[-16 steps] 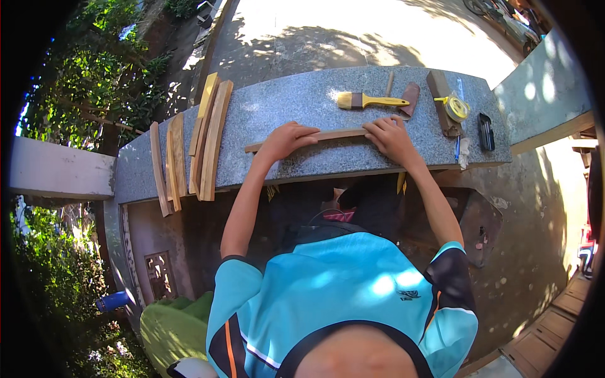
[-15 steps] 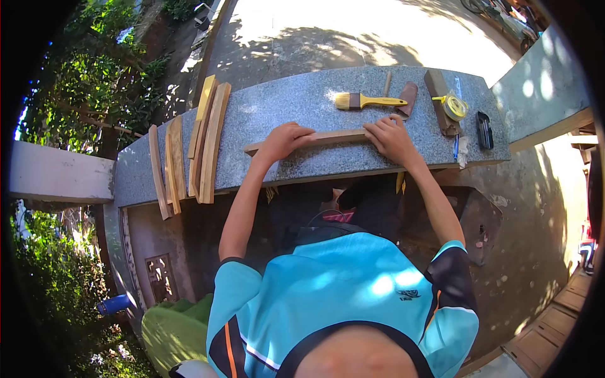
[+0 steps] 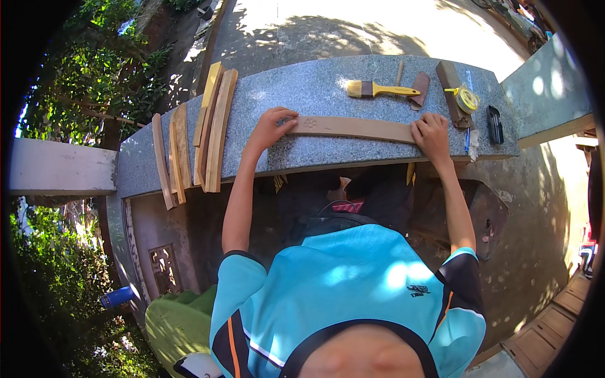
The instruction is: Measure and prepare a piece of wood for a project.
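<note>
Strip of wood (image 3: 356,127) was at twelve o'clock from the shirt (image 3: 343,264), its nine-o'clock end pinched by the left hand (image 3: 273,127), its three-o'clock end by the right hand (image 3: 432,136). Even, light pressure seemed wisest

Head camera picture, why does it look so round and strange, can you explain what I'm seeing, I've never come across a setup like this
It comes from a wide fisheye camera worn on the head, looking down, so straight edges bend. There's no robot: a bare left hand and right hand hold a flat wooden strip near its ends. On the speckled grey slab lie more wooden pieces at left and, toward the right, a yellow-handled brush, a wooden block and a round yellow tape.
</note>
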The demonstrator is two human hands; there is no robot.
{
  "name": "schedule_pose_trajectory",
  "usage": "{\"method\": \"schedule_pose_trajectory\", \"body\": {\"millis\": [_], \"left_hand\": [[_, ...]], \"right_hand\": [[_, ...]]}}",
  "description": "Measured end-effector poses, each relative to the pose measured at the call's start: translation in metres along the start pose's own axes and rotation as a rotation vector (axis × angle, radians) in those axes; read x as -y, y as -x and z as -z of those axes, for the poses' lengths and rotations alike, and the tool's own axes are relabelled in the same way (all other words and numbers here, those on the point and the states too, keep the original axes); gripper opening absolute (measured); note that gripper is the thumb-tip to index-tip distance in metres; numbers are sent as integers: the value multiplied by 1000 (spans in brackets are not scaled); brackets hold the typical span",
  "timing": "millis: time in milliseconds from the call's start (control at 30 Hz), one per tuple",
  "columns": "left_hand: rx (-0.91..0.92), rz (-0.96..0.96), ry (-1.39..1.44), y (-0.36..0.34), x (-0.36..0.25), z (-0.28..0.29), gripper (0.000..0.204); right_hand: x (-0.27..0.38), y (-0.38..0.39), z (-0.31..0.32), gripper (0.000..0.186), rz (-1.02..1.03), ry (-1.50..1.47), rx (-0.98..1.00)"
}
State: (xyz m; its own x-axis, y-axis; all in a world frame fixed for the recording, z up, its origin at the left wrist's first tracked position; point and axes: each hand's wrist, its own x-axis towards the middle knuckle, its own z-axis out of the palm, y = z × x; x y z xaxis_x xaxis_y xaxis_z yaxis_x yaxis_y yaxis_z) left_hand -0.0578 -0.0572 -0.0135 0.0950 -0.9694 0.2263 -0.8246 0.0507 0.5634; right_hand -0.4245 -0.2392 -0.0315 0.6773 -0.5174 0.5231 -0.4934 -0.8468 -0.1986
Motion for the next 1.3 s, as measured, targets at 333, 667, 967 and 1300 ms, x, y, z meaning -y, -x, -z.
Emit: {"method": "schedule_pose_trajectory", "body": {"millis": [333,667,967,1300], "left_hand": [[-105,94,540,-101,-76,-30,18],[194,177,-113,-257,-103,-180,34],[-136,372,1095,-220,-111,-92,20],[-316,464,1538,-71,-28,-34,17]], "right_hand": [[7,-5,-4,49,8,-159,93],[4,3,-12,53,-92,-128,15],[-1,4,-8,53,-108,-158,34],[10,-5,-17,52,-9,-108,-18]]}}
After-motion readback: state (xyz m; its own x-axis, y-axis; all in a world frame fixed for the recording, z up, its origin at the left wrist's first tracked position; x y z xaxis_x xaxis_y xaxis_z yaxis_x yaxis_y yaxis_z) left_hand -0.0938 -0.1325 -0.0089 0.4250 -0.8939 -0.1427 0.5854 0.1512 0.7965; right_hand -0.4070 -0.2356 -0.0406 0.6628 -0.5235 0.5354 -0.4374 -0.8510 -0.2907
